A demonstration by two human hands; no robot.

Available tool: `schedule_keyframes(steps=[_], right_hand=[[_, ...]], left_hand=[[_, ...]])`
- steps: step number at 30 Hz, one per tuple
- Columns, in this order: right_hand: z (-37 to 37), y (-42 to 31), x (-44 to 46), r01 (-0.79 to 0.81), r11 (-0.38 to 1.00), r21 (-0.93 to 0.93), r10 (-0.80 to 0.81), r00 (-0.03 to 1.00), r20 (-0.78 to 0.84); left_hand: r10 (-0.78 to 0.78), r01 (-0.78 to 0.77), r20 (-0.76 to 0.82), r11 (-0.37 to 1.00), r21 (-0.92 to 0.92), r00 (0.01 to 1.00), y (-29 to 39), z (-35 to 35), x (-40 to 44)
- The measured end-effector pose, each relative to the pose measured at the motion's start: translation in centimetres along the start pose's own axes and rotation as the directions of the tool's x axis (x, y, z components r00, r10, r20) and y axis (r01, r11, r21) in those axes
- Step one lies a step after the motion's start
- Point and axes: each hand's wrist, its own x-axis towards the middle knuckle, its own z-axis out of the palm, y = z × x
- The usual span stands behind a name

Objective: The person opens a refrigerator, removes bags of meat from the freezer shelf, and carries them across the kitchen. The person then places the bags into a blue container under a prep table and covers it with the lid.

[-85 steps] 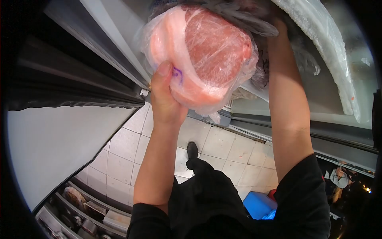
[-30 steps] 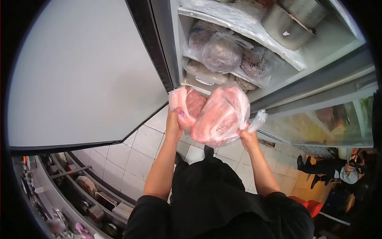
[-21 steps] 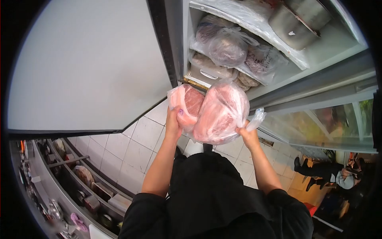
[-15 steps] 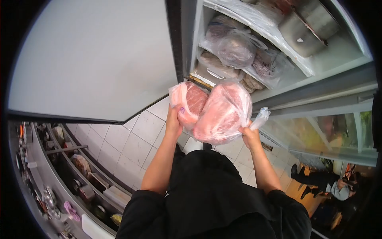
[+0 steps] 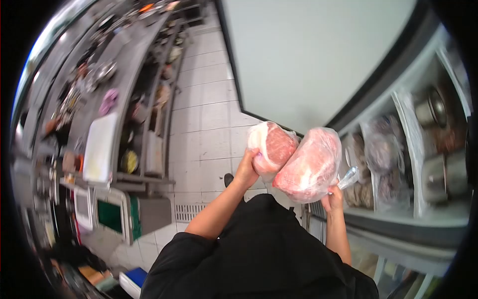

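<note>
Two large pieces of raw meat in clear plastic are held side by side in front of me at waist height. My left hand (image 5: 247,170) is closed on the edge of the left piece of meat (image 5: 283,149), which shows a white fat rim. My right hand (image 5: 332,199) grips the lower right side of the bigger bagged meat (image 5: 312,167), close to its twisted plastic end (image 5: 350,175). The pieces touch each other. I cannot tell whether they share one bag. The fingers under the meat are hidden.
An open fridge door (image 5: 318,55) stands ahead. At right, fridge shelves (image 5: 406,149) hold bagged food and metal pots (image 5: 432,112). Along the left runs a steel counter (image 5: 132,82) with a white cutting board (image 5: 99,149), a pink cloth (image 5: 108,101) and shelves below. Pale tiles cover the floor (image 5: 204,139).
My view has turned left, so the fridge shelves now lie at the right and more of the counter shows. Both hands still hold the meat.
</note>
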Motion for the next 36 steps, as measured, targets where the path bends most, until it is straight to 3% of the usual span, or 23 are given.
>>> schedule_keyframes(steps=[4,5,7,12,17,18,19,21,27,29,33,36], right_hand=[[0.4,-2.7,1.1,-0.088,0.990,-0.106,0.102,0.985,0.139],[4.3,-4.4,-1.0,-0.114,0.983,-0.143,0.132,0.984,0.118],[5.4,-4.8,-0.8,-0.162,0.974,-0.157,0.189,0.966,0.175],[14.4,-7.4,-3.7,-0.256,0.935,-0.244,0.322,0.902,0.288],[21.8,-0.5,-3.1,-0.417,0.849,-0.325,0.515,0.791,0.330],[22.8,1.4,-2.6,-0.419,0.830,-0.368,0.548,0.733,0.403],[24.9,-0.1,-5.2,-0.410,0.828,-0.381,0.548,0.737,0.396],[26.6,3.3,-4.4,-0.427,0.787,-0.446,0.601,0.693,0.398],[32.1,9.0,-5.5,-0.464,0.713,-0.526,0.699,0.529,0.481],[33.0,11.4,-5.3,-0.495,0.631,-0.598,0.776,0.425,0.467],[36.4,15.1,-6.1,-0.556,0.509,-0.657,0.857,0.256,0.448],[38.4,18.1,-6.1,-0.542,0.462,-0.702,0.883,0.209,0.420]], left_hand=[[0.217,-0.216,-0.090,0.976,0.014,0.972,-0.4,2.0,-4.8],[0.182,-0.187,-0.115,0.982,-0.033,0.976,1.9,3.5,-7.7],[0.299,-0.308,-0.163,0.951,-0.033,0.940,1.6,3.2,-10.1],[0.403,-0.423,-0.274,0.906,-0.014,0.873,6.9,8.3,-21.4],[0.492,-0.533,-0.360,0.846,-0.017,0.793,9.4,2.5,-26.9],[0.514,-0.568,-0.387,0.822,-0.031,0.765,10.0,1.1,-27.8],[0.505,-0.581,-0.413,0.810,-0.074,0.758,10.5,2.8,-30.7],[0.564,-0.648,-0.425,0.758,-0.073,0.708,10.1,-1.2,-31.2],[0.583,-0.680,-0.510,0.733,-0.007,0.633,12.6,-2.8,-38.8],[0.577,-0.680,-0.532,0.733,0.004,0.620,11.7,-5.1,-40.4],[0.614,-0.756,-0.644,0.649,0.083,0.456,10.8,-6.8,-43.5],[0.652,-0.784,-0.681,0.593,0.183,0.335,11.2,-6.6,-45.3]])
